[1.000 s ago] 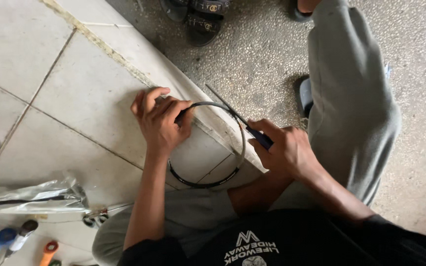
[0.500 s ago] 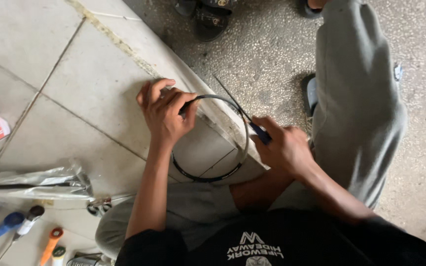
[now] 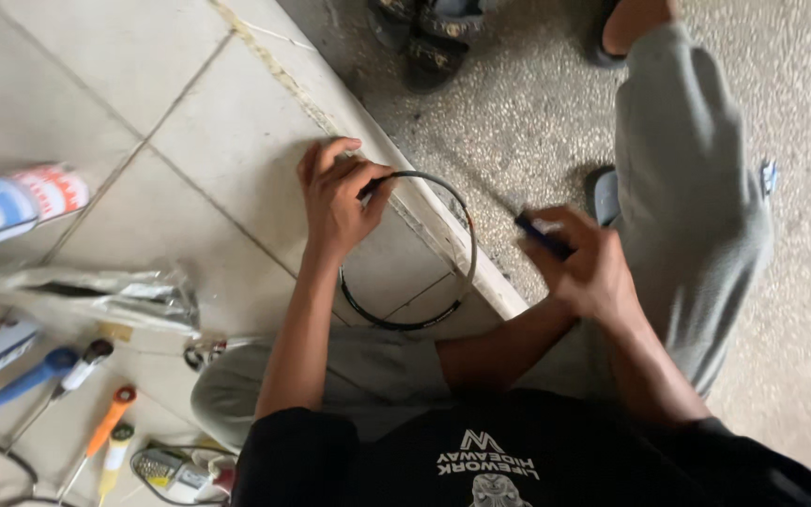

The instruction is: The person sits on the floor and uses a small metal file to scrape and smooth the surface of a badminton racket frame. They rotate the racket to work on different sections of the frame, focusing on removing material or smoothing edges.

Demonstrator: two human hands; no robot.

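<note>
My left hand (image 3: 335, 199) pinches one end of a thin black cable (image 3: 452, 282) against the tiled floor, near the raised tile edge. The cable curls in a loop below and to the right of that hand. My right hand (image 3: 582, 266) is over the lower speckled floor beside my grey-trousered knee (image 3: 696, 188). It grips a small dark blue-handled tool (image 3: 542, 235), held away from the cable loop. The tool's tip is blurred.
A spray can (image 3: 16, 202) lies at the far left. A crinkled plastic bag (image 3: 96, 293) and several screwdrivers (image 3: 96, 432) with blue and orange handles lie at lower left. Sandalled feet of another person (image 3: 424, 38) stand at the top. A step edge (image 3: 443, 244) runs diagonally.
My right hand with the tool has pulled back from the cable loop toward my knee. The view has shifted, showing more tools at the left. My left hand keeps its hold on the cable.
</note>
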